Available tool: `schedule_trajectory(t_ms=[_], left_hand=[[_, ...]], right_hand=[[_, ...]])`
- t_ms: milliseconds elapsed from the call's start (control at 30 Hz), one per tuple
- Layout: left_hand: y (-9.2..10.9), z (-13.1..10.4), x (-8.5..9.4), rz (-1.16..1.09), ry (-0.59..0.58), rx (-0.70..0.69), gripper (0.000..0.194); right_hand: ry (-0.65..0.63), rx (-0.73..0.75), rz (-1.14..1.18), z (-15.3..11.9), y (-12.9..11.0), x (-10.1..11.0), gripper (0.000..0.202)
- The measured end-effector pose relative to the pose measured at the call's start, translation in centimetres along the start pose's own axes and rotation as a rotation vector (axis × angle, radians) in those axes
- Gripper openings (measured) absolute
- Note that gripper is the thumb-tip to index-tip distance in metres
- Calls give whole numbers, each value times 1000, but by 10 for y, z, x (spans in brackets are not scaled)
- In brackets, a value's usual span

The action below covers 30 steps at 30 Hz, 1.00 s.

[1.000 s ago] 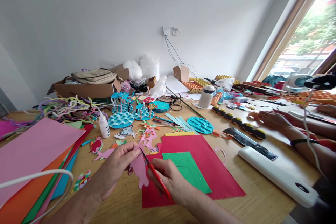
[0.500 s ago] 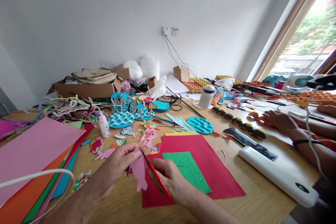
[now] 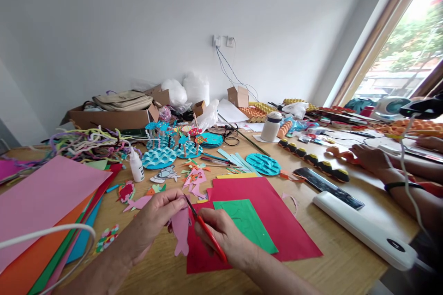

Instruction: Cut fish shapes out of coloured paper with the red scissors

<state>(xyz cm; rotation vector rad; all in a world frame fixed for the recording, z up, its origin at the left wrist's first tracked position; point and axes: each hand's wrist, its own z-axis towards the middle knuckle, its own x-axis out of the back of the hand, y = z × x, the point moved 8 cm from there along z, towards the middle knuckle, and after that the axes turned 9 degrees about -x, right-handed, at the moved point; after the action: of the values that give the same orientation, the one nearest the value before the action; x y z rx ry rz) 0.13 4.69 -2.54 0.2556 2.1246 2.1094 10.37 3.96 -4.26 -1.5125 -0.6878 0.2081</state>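
Across the foreground stretches a wooden table (image 3: 159, 276), with a pink sheet (image 3: 51, 207) topping a fanned stack of coloured paper on the left and a red sheet (image 3: 273, 212) lying in front of the person. Behind the stack is a tangled heap of fuzzy, many-coloured stems (image 3: 93, 145). A long white device (image 3: 360, 230) rests at the right, just beside a dark phone (image 3: 328, 188), and a smaller green sheet (image 3: 249, 226) lies flat on the red one. Near the table's left edge of the red sheet, the left hand (image 3: 161, 212) has its thumb and fingers pinched together on a pink paper fish (image 3: 180, 230), which hangs tail down in front of the person. The right hand (image 3: 221, 233) has its fingers curled around the red handles of a pair of scissors (image 3: 207, 232), the dark blades pointing up toward the left fingertips, close by the paper; how far the blades are parted cannot be told. Beyond the hands lie pink paper scraps (image 3: 195, 179), the smallest pieces.
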Motion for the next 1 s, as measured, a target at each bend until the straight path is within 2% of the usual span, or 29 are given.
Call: schedule_trajectory(t_ms=[267, 467, 633, 800, 1000], left_hand=[[-2, 0, 0, 30, -15, 7, 22], [2, -3, -2, 43, -56, 39, 22], [0, -5, 2, 31, -45, 82, 22], [-3, -3, 2, -12, -111, 89, 21], [-3, -4, 7, 61, -145, 102, 24]], right_hand=[[15, 1, 5, -1, -1, 0, 34], [13, 13, 2, -2, -6, 2, 36], [-2, 13, 10, -4, -9, 1, 37], [-6, -8, 0, -4, -6, 1, 33], [-22, -20, -25, -4, -1, 0, 30]])
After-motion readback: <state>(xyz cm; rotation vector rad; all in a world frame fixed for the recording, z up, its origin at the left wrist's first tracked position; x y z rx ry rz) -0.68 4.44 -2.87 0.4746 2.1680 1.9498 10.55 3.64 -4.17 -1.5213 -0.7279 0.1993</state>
